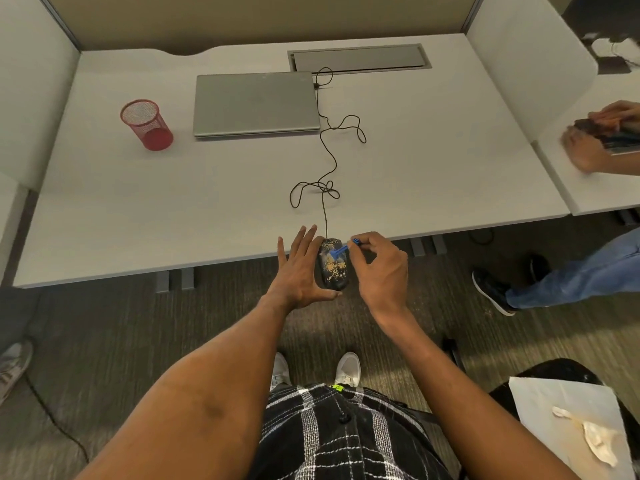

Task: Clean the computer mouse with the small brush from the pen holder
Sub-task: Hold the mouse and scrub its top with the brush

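The left hand (299, 271), fingers straight, braces the dust-speckled computer mouse (333, 270) at the desk's (138, 220) near edge. The right hand (381, 271) pinches the small blue brush (341, 250) against the mouse's top. The red mesh pen holder (147, 124) stands well apart, far left.

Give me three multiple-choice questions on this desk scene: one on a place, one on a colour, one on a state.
1. Where is the computer mouse?
A. on the floor
B. between the person's two hands, at the near edge of the desk
C. in a drawer

2. What colour is the mesh pen holder?
A. red
B. green
C. yellow

3. How is the laptop?
A. open, screen lit
B. standing on its side
C. lying flat, lid closed

Answers:
1 B: the left hand lies against its side, and the right hand pinches the blue brush over it.
2 A: its mesh is red all over.
3 C: only the grey lid shows.
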### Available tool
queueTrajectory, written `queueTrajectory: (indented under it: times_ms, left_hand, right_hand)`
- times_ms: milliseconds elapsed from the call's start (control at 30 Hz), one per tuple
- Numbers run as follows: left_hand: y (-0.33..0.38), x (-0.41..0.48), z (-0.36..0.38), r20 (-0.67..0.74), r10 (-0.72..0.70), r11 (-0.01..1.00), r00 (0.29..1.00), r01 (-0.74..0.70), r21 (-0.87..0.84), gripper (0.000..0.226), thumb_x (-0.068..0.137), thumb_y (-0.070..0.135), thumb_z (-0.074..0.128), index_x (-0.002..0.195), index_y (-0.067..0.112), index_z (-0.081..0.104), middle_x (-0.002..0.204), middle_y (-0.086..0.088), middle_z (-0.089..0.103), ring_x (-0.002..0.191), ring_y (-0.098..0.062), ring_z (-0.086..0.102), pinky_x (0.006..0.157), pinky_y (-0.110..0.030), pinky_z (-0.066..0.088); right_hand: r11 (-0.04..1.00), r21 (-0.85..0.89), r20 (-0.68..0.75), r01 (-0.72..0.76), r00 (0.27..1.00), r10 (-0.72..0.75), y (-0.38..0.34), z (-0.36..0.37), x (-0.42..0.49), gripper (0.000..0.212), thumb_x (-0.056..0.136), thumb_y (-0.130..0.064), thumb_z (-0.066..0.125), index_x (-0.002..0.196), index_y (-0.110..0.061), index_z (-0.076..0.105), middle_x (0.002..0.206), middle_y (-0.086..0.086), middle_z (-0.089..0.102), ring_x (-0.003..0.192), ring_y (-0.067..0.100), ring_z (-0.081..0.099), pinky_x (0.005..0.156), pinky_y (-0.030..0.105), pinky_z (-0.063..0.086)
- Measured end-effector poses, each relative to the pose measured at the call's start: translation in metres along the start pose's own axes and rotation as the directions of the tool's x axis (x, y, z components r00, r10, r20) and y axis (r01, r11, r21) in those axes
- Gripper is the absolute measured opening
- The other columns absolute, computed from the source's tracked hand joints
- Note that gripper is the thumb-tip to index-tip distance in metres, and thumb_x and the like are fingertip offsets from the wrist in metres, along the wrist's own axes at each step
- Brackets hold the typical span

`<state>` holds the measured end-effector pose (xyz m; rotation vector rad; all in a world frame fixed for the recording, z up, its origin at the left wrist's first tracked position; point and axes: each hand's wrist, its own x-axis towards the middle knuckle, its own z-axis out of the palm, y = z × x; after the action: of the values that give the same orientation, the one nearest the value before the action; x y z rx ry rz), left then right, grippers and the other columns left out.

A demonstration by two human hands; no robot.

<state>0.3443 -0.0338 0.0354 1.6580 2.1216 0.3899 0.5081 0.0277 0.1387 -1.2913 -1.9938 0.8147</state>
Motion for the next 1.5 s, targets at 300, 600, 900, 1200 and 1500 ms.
queueTrajectory:
  times_ms: [300, 600, 900, 1200, 1500]
  left_hand:
    - [0.001, 0.0, 0.001, 0.0, 0.021, 1.0, 1.0, -0.021, -0.007, 0.133, 0.065, 0.083, 0.074, 0.165, 0.02, 0.012, 0.175, 0.004, -0.009, 0.158, -0.017, -0.023, 0.122, -0.063, -0.019]
    - [0.001, -0.005, 0.015, 0.024, 0.006, 1.0, 1.0, -0.006, -0.01, 0.133, 0.065, 0.082, 0.074, 0.164, 0.023, 0.009, 0.174, 0.007, -0.011, 0.158, -0.015, -0.024, 0.122, -0.063, -0.02]
    - [0.004, -0.012, 0.024, 0.036, 0.03, 0.999, 0.999, -0.03, -0.014, 0.135, 0.065, 0.081, 0.074, 0.165, 0.023, 0.004, 0.174, 0.008, -0.011, 0.158, -0.015, -0.025, 0.122, -0.061, -0.021]
    - [0.006, -0.018, 0.029, 0.065, 0.026, 1.0, 0.998, -0.025, -0.014, 0.132, 0.066, 0.08, 0.074, 0.165, 0.024, 0.007, 0.175, 0.008, -0.009, 0.158, -0.016, -0.025, 0.122, -0.064, -0.018]
    - [0.008, -0.023, 0.029, 0.053, 0.04, 0.999, 0.998, -0.039, -0.03, 0.132, 0.064, 0.079, 0.075, 0.164, 0.023, 0.011, 0.175, 0.008, -0.005, 0.159, -0.015, -0.021, 0.122, -0.065, -0.018]
  right_hand:
    - [0.997, -0.055, -0.065, -0.051, 0.997, 0.047, 0.004, -0.005, 0.009, 0.014, 0.097, -0.024, 0.069, 0.108, -0.016, 0.072, 0.099, 0.0, 0.076, 0.092, 0.013, 0.07, 0.081, 0.037, 0.062]
    - [0.999, -0.029, 0.034, -0.039, 0.999, 0.04, 0.003, -0.004, -0.012, 0.017, 0.097, -0.026, 0.068, 0.109, -0.015, 0.072, 0.099, -0.001, 0.074, 0.094, 0.011, 0.07, 0.079, 0.037, 0.062]
    - [0.991, -0.125, 0.004, -0.05, 0.999, 0.05, 0.014, -0.01, -0.01, 0.016, 0.098, -0.025, 0.066, 0.109, -0.016, 0.071, 0.099, 0.0, 0.073, 0.093, 0.015, 0.068, 0.082, 0.039, 0.06]
    - [0.995, -0.003, 0.053, -0.099, 0.994, 0.099, 0.011, -0.005, -0.023, 0.015, 0.097, -0.024, 0.067, 0.109, -0.015, 0.072, 0.1, -0.001, 0.074, 0.093, 0.011, 0.07, 0.078, 0.038, 0.062]
    - [0.993, -0.092, 0.026, -0.068, 0.997, 0.07, 0.016, -0.009, -0.008, 0.017, 0.099, -0.024, 0.065, 0.113, -0.017, 0.07, 0.103, 0.001, 0.073, 0.097, 0.016, 0.068, 0.085, 0.039, 0.06]
